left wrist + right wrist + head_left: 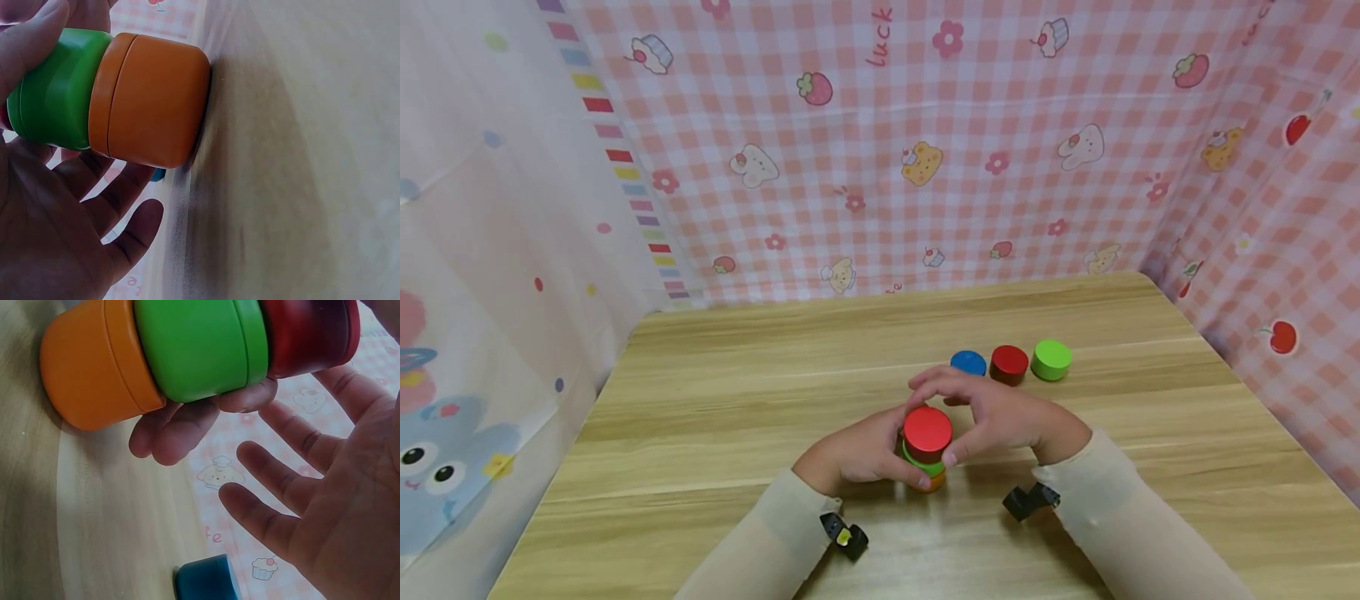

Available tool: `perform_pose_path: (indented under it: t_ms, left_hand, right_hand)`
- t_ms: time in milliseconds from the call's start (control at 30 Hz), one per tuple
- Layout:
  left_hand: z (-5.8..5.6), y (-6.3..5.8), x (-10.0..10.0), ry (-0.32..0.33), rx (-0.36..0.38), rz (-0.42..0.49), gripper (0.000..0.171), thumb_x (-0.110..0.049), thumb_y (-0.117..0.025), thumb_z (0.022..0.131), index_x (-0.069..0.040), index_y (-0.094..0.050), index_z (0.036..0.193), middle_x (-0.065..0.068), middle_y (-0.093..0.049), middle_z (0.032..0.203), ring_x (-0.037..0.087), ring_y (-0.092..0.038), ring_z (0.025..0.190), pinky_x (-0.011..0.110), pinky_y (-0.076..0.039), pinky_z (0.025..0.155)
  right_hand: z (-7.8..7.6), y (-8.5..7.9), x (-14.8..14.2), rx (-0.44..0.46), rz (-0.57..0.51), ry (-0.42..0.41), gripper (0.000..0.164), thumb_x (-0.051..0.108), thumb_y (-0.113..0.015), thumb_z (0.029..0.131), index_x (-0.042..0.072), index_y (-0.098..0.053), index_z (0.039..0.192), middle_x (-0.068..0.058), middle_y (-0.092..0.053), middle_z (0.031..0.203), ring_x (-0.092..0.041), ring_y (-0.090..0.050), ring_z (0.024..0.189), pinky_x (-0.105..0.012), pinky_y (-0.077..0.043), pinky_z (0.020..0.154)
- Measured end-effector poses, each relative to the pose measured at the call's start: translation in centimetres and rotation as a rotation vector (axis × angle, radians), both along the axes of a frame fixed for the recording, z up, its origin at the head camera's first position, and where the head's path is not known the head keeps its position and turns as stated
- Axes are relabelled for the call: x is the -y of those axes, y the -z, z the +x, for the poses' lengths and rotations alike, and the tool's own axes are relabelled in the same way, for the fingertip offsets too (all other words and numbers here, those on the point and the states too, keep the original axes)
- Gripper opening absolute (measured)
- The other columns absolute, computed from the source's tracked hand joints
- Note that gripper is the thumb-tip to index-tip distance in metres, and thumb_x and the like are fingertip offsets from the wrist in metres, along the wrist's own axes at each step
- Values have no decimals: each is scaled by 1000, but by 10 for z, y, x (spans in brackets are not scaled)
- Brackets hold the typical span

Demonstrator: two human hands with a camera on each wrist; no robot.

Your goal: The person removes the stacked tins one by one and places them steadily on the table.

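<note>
Three small lidded jars stand stacked: an orange jar [156, 100] on the table, a green jar [194, 347] on it, and a red jar [928, 432] on top. My left hand [868, 450] grips the stack around the green jar, thumb in front and fingers behind. My right hand [1000, 417] is at the red jar, its thumb and index finger on either side. In the right wrist view, the other fingers [281, 478] of that hand stretch out, apart from the stack. Firm contact of the right thumb is not clear.
Behind the right hand stand a blue jar [968, 363], another red jar [1009, 365] and a light green jar [1052, 360] in a row. The wooden table [737, 367] is bordered by a pink checked cloth [865, 125] behind and cloths at both sides.
</note>
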State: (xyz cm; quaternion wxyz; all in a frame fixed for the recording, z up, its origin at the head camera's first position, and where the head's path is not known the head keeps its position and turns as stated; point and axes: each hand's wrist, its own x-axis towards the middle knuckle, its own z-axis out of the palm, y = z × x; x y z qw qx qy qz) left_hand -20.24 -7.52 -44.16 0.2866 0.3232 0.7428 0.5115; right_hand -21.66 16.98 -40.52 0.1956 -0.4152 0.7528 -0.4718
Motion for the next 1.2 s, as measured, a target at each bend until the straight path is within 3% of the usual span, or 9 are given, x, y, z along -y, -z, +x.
perform_pose_path:
  t_ms: [133, 433, 567, 667, 900, 1000, 1200]
  left_hand:
    - [-1, 0, 0, 11, 5, 4, 94, -9, -88, 83, -9, -34, 161, -10, -63, 139, 7, -57, 127, 31, -37, 118]
    - [-2, 0, -1, 27, 4, 26, 91, -7, -87, 83, -7, -36, 159, -7, -62, 141, 7, -56, 129, 29, -36, 118]
    - [-2, 1, -1, 20, -2, 24, 91, -8, -87, 84, -8, -36, 159, 1, -60, 146, 7, -55, 130, 30, -36, 119]
    - [-2, 2, -1, 16, -10, 20, 90, -9, -87, 84, -10, -38, 158, 1, -62, 143, 8, -57, 128, 31, -36, 119]
    - [0, 1, -1, -5, -28, -15, 82, -11, -89, 82, -21, -46, 152, -12, -64, 134, 8, -60, 122, 30, -39, 116]
    - [0, 1, -1, 0, -28, -17, 84, -11, -89, 83, -24, -46, 153, -12, -62, 138, 8, -60, 123, 30, -40, 117]
    - [0, 0, -2, 0, -48, -39, 81, -15, -89, 83, -26, -47, 151, -9, -63, 128, 10, -61, 115, 30, -44, 110]
  right_hand:
    - [0, 2, 1, 16, 1, -19, 59, 35, -90, 84, 24, -65, 136, -9, -44, 157, -37, -40, 146, -75, -34, 113]
    - [-2, 3, 2, 25, -14, -34, 57, 35, -89, 86, 22, -66, 136, -9, -46, 154, -36, -44, 143, -72, -35, 114]
    - [-1, 1, 1, 18, -13, -28, 56, 36, -88, 86, 23, -66, 136, -9, -47, 155, -36, -44, 143, -70, -37, 114]
    - [0, -1, 1, 9, -8, -12, 55, 36, -88, 86, 24, -66, 135, -8, -47, 155, -35, -44, 144, -69, -37, 113]
    - [0, -2, -2, -14, -14, 22, 55, 33, -89, 85, 24, -67, 134, -8, -49, 155, -34, -44, 144, -65, -41, 111]
    - [-1, -2, -5, -35, -38, 22, 55, 32, -89, 85, 22, -67, 135, -8, -50, 154, -34, -43, 144, -61, -43, 110]
    - [-4, -6, -15, -69, -56, 55, 56, 26, -87, 86, 17, -66, 136, -10, -51, 152, -34, -46, 141, -54, -46, 109]
